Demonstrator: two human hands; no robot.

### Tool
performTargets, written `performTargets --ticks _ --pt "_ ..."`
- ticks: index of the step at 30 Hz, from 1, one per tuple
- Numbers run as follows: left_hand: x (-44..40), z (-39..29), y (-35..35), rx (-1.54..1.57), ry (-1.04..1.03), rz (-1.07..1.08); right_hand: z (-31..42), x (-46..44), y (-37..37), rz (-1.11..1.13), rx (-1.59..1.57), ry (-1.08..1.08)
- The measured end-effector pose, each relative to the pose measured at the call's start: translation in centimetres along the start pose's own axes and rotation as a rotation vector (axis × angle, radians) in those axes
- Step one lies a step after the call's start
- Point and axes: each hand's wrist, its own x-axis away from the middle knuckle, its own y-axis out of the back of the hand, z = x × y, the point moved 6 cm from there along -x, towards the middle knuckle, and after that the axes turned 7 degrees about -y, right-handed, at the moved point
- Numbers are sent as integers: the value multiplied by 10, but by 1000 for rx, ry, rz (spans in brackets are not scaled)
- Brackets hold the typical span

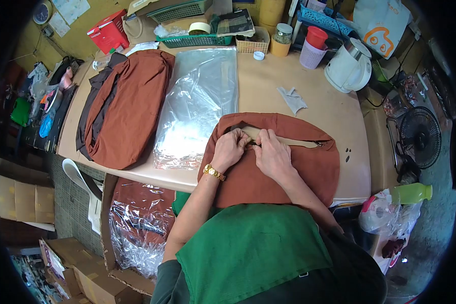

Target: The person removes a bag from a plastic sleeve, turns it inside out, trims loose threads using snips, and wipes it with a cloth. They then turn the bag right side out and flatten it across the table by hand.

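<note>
In front of me on the table lies a rust-brown fabric bag (289, 180) with a long zipped opening along its upper side. Beige lining (289, 142) shows through the gap. My left hand (230, 148), with a gold watch at the wrist, pinches the opening's edge near its left end. Close beside it, my right hand (271, 154) has its fingers bent and pressed on the same edge, fingertips almost meeting the left ones. A small dark bit, possibly the zip slider, shows between the fingertips. Exactly what they pinch is partly hidden.
Brown covers (129, 109) are stacked at the left, beside clear plastic bags (197, 106). A white kettle (347, 68), a lilac cup (313, 54) and green baskets (192, 40) stand at the back. Below the table's left edge is a carton (106, 238) holding plastic-wrapped brown goods.
</note>
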Motion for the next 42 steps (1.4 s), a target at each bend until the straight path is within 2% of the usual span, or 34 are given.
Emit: performTargets --ticks 5,7,8,10,11,13,14,15,16,18,19,21,22,24,25,26,27,28,29,30,34,36,37,38,39,40,42 --pt "-3 12 4 118 -49 -43 -5 2 1 -64 -155 58" --pt "0 20 17 1399 255 -33 -6 -11 22 -115 -208 95" --pt "4 4 38 1901 17 40 -8 -21 34 -162 -261 125" --pt "23 -11 79 2002 -90 103 -19 -53 48 -207 -263 113" --pt "27 -23 85 2000 -90 101 -24 -74 49 -214 -274 146" --pt "39 -50 78 1252 -126 395 -32 -120 33 -223 -287 186" --pt "46 -56 64 1073 6 504 -35 -144 19 -187 -287 201" --pt "46 -58 42 880 -93 515 -35 -156 10 -151 -286 216" --pt "47 -73 32 610 -253 409 -29 -157 11 -150 -289 221" --pt "54 -73 12 15 -457 352 -10 -154 22 -215 -57 252" --pt "58 -65 7 15 -456 349 -8 -151 28 -214 -57 254" --pt "61 -53 3 1 -457 288 -8 -138 28 33 -296 242" --pt "58 -59 8 4 -456 288 -6 -125 30 35 -294 240" --pt "45 -64 32 -9 -295 44 -3 -91 16 246 -369 228" --pt "41 -64 32 -57 -282 70 -5 -81 8 248 -370 222" --pt "43 -62 30 -54 -282 74 -8 -75 -3 224 -379 218" --pt "47 -57 21 -159 -306 166 -10 -70 -13 197 -388 217" --pt "52 -50 9 -265 -331 258 -7 -63 -20 152 -247 295" --pt "64 -46 -4 -427 -487 189 -12 -65 -30 50 -194 327" --pt "72 -49 -4 -426 -488 192 -10 -65 -32 -50 -141 359" --pt "87 -51 15 -413 -504 251 -21 -73 -24 -43 -286 250" --pt "77 -39 43 -267 -288 14 -21 -67 -2 -85 -388 307" --pt "71 -45 61 -391 -265 -185 -18 -65 10 -82 -386 309" --pt "66 -43 78 -438 -210 -370 -13 -61 36 -335 -154 322" --pt "56 -26 83 -337 -129 -370 -11 -57 55 -585 84 326" --pt "49 -10 88 -235 -49 -365 -22 -63 58 -587 89 322" --pt "35 19 87 -13 216 -133 -54 -78 74 -657 280 218"
